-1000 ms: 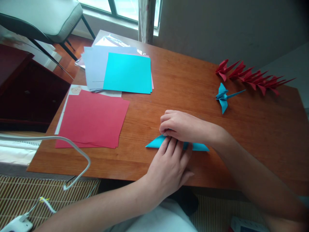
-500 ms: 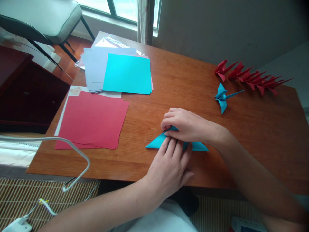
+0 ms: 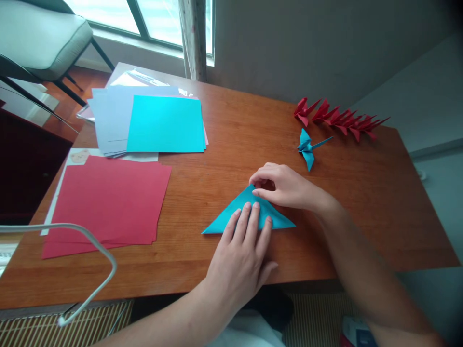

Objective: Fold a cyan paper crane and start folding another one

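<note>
A blue sheet of origami paper point(image 3: 249, 197), folded into a wide triangle, lies on the wooden table with its peak pointing away from me. Over its near long edge, my left hand point(image 3: 240, 255) lies flat, fingers stretched onto the paper and thumb out to the side. At the peak, my right hand point(image 3: 289, 185) pinches the paper's tip between thumb and curled fingers. Beyond my right hand stands a finished blue paper crane point(image 3: 306, 148).
Red paper cranes point(image 3: 340, 119) stand in a row at the back right. To the left lie red paper sheets point(image 3: 112, 202), with blue sheets point(image 3: 166, 124) and pale sheets point(image 3: 112, 115) behind them. A white cable point(image 3: 97, 241) curves across the table's front left.
My right hand has uncovered more of the triangle and now pinches its peak. The left hand stays flat on the paper. The view has shifted, showing more of the table's right side.
</note>
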`<control>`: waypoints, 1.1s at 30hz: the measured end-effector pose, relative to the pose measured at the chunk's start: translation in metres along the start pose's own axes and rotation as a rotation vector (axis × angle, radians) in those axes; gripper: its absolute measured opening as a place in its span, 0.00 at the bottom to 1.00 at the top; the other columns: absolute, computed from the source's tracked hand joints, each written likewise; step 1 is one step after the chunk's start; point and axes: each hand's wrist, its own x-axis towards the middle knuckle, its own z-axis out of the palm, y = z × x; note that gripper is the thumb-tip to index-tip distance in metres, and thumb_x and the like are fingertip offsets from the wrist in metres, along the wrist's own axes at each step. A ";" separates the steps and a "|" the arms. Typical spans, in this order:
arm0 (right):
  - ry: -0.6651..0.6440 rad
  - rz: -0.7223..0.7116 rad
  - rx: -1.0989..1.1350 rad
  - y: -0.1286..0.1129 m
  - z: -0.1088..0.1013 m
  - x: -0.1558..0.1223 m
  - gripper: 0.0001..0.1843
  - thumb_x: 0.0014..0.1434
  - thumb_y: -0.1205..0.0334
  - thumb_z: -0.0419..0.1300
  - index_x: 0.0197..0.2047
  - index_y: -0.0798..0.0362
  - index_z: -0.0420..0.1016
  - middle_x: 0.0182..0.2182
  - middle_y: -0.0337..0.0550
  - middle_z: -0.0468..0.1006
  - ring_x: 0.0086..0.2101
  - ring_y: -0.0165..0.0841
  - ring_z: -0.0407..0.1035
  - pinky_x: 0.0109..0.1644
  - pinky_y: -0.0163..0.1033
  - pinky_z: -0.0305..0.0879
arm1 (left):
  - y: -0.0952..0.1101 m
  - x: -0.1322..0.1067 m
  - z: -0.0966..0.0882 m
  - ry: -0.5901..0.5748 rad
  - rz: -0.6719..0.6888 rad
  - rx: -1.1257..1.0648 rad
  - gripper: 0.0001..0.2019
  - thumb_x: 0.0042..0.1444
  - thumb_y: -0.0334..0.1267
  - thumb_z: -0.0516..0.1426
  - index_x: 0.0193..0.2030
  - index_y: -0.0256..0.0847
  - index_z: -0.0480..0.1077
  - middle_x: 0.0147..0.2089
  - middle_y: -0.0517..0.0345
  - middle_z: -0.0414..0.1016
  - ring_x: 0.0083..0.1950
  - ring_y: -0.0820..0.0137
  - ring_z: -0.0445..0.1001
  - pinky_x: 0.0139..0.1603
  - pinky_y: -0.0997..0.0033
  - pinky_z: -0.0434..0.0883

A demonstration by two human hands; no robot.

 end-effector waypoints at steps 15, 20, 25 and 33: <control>0.110 0.046 0.013 -0.003 0.012 -0.003 0.05 0.63 0.69 0.63 0.36 0.54 0.80 0.34 0.43 0.82 0.39 0.35 0.71 0.46 0.40 0.65 | 0.001 -0.001 0.000 0.001 0.000 -0.003 0.39 0.65 0.59 0.53 0.73 0.32 0.57 0.75 0.31 0.54 0.76 0.44 0.53 0.73 0.47 0.50; 0.145 0.050 0.009 -0.003 0.016 -0.004 0.04 0.62 0.69 0.63 0.36 0.54 0.79 0.33 0.42 0.81 0.38 0.35 0.70 0.45 0.40 0.65 | 0.001 0.000 0.000 -0.005 -0.002 0.005 0.39 0.65 0.59 0.52 0.73 0.32 0.57 0.75 0.31 0.55 0.76 0.44 0.53 0.74 0.47 0.49; 0.180 0.051 -0.003 -0.002 0.020 -0.005 0.04 0.63 0.67 0.63 0.35 0.53 0.78 0.33 0.42 0.81 0.38 0.36 0.69 0.45 0.41 0.65 | 0.001 0.000 0.000 -0.016 -0.002 0.004 0.39 0.65 0.59 0.52 0.73 0.32 0.56 0.75 0.31 0.54 0.76 0.44 0.53 0.74 0.47 0.49; 0.206 0.021 -0.032 0.001 0.026 -0.007 0.04 0.62 0.66 0.63 0.34 0.53 0.76 0.33 0.42 0.80 0.39 0.37 0.68 0.46 0.43 0.65 | 0.000 0.000 -0.001 -0.010 -0.003 0.003 0.38 0.65 0.60 0.52 0.72 0.33 0.58 0.75 0.30 0.56 0.76 0.44 0.52 0.74 0.47 0.49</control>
